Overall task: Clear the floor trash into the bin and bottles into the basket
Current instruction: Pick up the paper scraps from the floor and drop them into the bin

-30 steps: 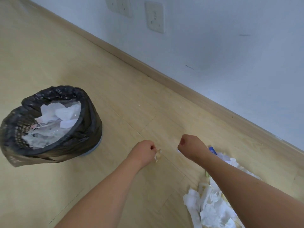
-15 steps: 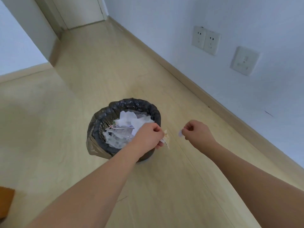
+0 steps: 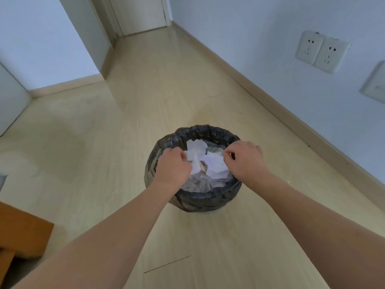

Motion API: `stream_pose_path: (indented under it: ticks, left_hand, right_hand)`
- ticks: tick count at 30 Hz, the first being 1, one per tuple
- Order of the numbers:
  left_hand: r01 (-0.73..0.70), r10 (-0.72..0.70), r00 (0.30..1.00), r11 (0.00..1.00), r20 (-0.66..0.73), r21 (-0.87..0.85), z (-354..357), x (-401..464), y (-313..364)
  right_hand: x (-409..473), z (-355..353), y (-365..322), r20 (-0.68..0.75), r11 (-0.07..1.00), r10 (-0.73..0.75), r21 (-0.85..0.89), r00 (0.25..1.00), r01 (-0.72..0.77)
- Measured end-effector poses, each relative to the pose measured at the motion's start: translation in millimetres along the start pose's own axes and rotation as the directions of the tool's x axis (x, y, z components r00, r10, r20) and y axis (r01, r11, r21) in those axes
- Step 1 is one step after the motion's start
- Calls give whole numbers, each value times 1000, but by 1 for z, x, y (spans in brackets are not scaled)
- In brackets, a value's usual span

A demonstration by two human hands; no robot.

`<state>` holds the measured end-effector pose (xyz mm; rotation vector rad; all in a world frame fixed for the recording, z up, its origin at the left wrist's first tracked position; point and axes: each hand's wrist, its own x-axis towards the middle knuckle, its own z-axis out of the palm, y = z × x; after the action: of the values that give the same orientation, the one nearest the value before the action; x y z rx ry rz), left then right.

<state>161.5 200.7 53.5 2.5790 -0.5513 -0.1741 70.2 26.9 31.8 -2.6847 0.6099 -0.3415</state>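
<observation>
The wood-look floor [image 3: 87, 142] carries the bin [image 3: 200, 202], lined with a black bag and standing just below frame centre, with a wall socket pair [image 3: 321, 53] at 2 o'clock and a brown wooden furniture corner [image 3: 23, 232] at 8 o'clock. White crumpled paper trash [image 3: 210, 165] fills the bin to near its rim. The left hand [image 3: 174, 168] is over the bin's 9 o'clock rim and the right hand [image 3: 245, 161] over its 3 o'clock rim; both have curled fingers, and whether either holds a scrap cannot be told.

One bin [image 3: 193, 200], two hands [image 3: 174, 167] [image 3: 246, 161], two wall sockets [image 3: 324, 53], one door [image 3: 138, 14].
</observation>
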Motion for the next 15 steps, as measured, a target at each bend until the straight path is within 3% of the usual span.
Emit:
stream_pose_path:
  ticks: [2,4,11,15]
  left_hand:
    - [-32,34,997,999,-76,29,4,-5,7]
    - [-71,72,996,997,-61,25,11,-19,21]
    - [-346,349,933,937,91,-49,47,-73,82]
    - [-327,359,880,933,312,-151,85,-103,115]
  right_hand:
    - [-14,-5,17,-56,997,51,54,997,-48]
    - [-38,-16,37,-76,992,121,57,990,-116]
    - [-130,-61,99,29,969,247,-18,969,-247]
    - [-193,-81,134,197,898,437,-44,877,-438]
